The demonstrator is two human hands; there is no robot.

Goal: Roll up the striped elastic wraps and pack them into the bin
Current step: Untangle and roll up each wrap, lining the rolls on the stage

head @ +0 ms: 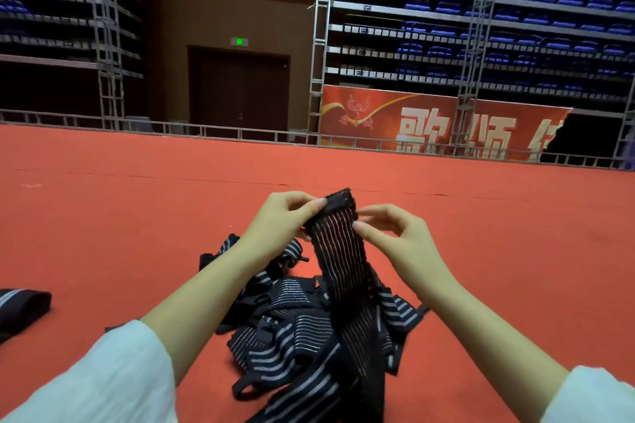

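Overall level: dim hall, with the foreground brighter than the background.
Brightest: red floor, evenly lit; pale sleeve at lower left.
Darkest: doorway at upper centre, near black; detail in the pile of wraps is crushed.
Glow: green exit sign, slightly bloomed.
Shadows: soft and faint beneath the pile.
Sharpness: left hand, right hand and held wrap fairly crisp; seats at upper right soft and noisy.
Distortion: truss uprights tilt; the sleeve is stretched at the frame edge.
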